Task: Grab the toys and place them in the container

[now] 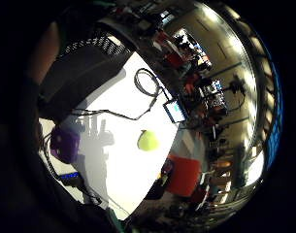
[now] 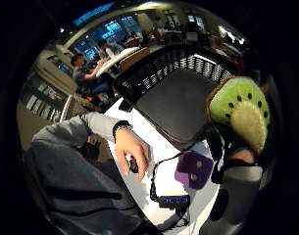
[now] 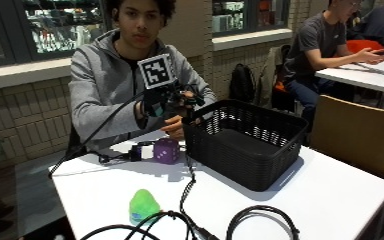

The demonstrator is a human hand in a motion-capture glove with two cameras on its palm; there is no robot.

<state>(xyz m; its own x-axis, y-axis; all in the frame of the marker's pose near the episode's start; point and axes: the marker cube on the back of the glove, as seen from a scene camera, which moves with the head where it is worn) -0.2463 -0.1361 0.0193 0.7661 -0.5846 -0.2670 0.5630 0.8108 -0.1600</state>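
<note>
Brick walls and tall windows stand behind a white bench [image 3: 338, 195] in a busy room with other tables. At the bench's far edge sits a person in a grey hooded top. Their gloved right hand [image 3: 172, 102] is raised above the bench, just beside the near-left corner of a black mesh basket [image 3: 245, 142], and it holds a plush kiwi-slice toy [image 2: 239, 112]: in the thumb side palm view the toy, green with black seeds and a pale centre inside a brown rim, fills the space next to the palm with the fingers curled round it. From the outside view the toy itself is hidden by the hand, so only the palm view shows it.

That basket stands toward the right half of the bench, its floor dark and bare where it can be seen. A purple die with pale pips [image 3: 167, 151] lies on the bench just beside the basket's left wall, near the far edge. A green plush toy [image 3: 143, 204] with a rounded top rests well apart from the die, close to the near edge. Black cables [image 3: 185, 220] loop across the near edge of the bench, and a small black hub with blue lights [image 2: 173, 200] lies near the die. Resting on the bench's far edge behind the basket is the person's bare left hand [image 2: 132, 154].
</note>
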